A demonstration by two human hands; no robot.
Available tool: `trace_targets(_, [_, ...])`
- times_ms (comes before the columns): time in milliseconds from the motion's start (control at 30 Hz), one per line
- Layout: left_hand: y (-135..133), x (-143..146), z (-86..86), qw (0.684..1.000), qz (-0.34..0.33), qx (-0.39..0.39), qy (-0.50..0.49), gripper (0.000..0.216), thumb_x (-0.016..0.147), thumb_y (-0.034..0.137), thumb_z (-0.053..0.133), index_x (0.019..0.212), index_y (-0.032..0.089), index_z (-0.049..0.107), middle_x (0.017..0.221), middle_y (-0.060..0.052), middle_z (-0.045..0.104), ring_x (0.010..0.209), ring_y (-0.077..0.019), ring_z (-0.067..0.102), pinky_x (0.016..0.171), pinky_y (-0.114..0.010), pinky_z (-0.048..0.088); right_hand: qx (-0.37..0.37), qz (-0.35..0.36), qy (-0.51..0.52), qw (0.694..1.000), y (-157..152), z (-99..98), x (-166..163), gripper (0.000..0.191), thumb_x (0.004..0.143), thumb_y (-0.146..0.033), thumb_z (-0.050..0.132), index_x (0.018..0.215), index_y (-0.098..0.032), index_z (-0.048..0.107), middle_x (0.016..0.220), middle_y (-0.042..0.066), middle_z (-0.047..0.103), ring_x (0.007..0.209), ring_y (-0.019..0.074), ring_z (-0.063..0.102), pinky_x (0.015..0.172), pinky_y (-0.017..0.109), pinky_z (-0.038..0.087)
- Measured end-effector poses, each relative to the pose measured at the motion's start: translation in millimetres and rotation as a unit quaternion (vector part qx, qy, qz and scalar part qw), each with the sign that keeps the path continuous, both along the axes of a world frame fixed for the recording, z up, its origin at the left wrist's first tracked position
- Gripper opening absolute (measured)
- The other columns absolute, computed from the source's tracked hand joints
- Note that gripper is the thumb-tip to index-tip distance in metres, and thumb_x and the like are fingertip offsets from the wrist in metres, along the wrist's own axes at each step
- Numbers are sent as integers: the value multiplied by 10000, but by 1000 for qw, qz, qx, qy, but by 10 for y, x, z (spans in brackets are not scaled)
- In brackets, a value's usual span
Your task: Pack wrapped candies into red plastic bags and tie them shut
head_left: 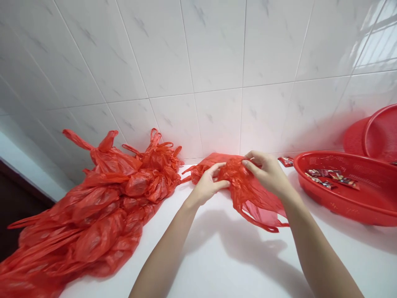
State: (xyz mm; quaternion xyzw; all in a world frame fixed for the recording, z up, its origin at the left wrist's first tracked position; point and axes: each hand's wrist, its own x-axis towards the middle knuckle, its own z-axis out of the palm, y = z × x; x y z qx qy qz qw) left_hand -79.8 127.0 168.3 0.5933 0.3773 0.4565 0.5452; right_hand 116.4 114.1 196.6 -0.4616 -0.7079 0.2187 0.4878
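Observation:
Between my two hands, just above the white table, is a crumpled thin red plastic bag. My left hand pinches its left side between thumb and fingers. On the other side, my right hand grips the upper right of the bag with thumb and fingertips. The bag's loop handles hang toward the lower right, over the table. Behind it, more flat red bags lie by the wall, partly hidden by my hands. What the held bag contains, if anything, I cannot make out.
A large heap of bunched red plastic bags fills the left side. At right sits a red plastic basket with several small wrapped packets inside. Another red basket leans behind it. One small packet lies near the tiled wall.

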Motion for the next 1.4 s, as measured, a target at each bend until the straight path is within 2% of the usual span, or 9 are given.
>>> trace_targets(200, [207,-349,71,996,57,-39,-61,216,551,125,622,762,154,657,548,51,573,428,-74,487,438,-184,372,-72,-40,123,989,9,91,307,344,734,-526,700,785,-194,625,556,3,583,451,130,469,420,239,320])
trace_targets(367, [291,-527,130,985,92,-69,-125,116,521,158,610,619,173,549,480,87,447,377,-46,348,378,-170,268,-108,-48,124,985,35,93,467,397,695,-570,739,744,-195,616,554,2,569,448,121,466,418,235,315])
trace_targets(600, [241,-364,106,966,252,17,-56,587,650,352,795,1169,217,557,1118,-93,656,935,-211,672,728,-270,522,-132,-64,133,980,208,-37,397,356,696,-535,687,695,-199,566,521,-26,500,454,109,444,431,227,323])
trace_targets(700, [109,-215,-7,977,193,57,67,993,569,401,894,1432,278,419,1575,-192,332,1393,-392,428,1037,-452,442,-144,-62,162,974,314,-112,388,347,683,-533,670,704,-208,548,534,-27,506,470,117,462,444,232,347])
trace_targets(800, [-22,-2,-229,980,114,54,153,1247,433,384,962,1514,320,342,1680,-183,-29,1513,-496,98,1151,-577,279,-135,-67,184,971,381,-164,382,348,674,-542,660,723,-214,558,584,-17,541,502,132,492,463,248,375])
trace_targets(1033, [-50,404,-671,958,108,112,242,1067,676,247,788,1583,296,228,1646,-130,-274,1496,-519,147,1143,-625,290,-154,-45,237,958,370,-138,325,353,655,-524,710,675,-207,555,566,-28,518,503,116,456,479,237,366])
trace_targets(1133, [43,362,-645,949,141,145,240,928,740,84,589,1580,283,247,1680,-109,-166,1476,-434,301,1136,-539,356,-171,-44,228,958,330,-97,332,322,664,-494,701,678,-201,568,571,-26,530,508,120,474,488,243,374])
trace_targets(1233, [145,196,-486,942,177,201,201,857,661,-15,512,1487,202,435,1649,-137,229,1472,-348,335,1181,-457,319,-180,-101,133,969,309,-81,386,257,713,-447,659,692,-198,597,570,-12,556,523,142,502,498,257,374])
trace_targets(1400, [148,-81,-124,926,182,235,231,491,664,16,466,1047,221,696,1084,-60,723,1076,-267,639,1025,-384,448,-159,-247,-62,954,356,-106,496,181,756,-361,634,727,-182,636,667,64,646,660,227,601,589,313,424])
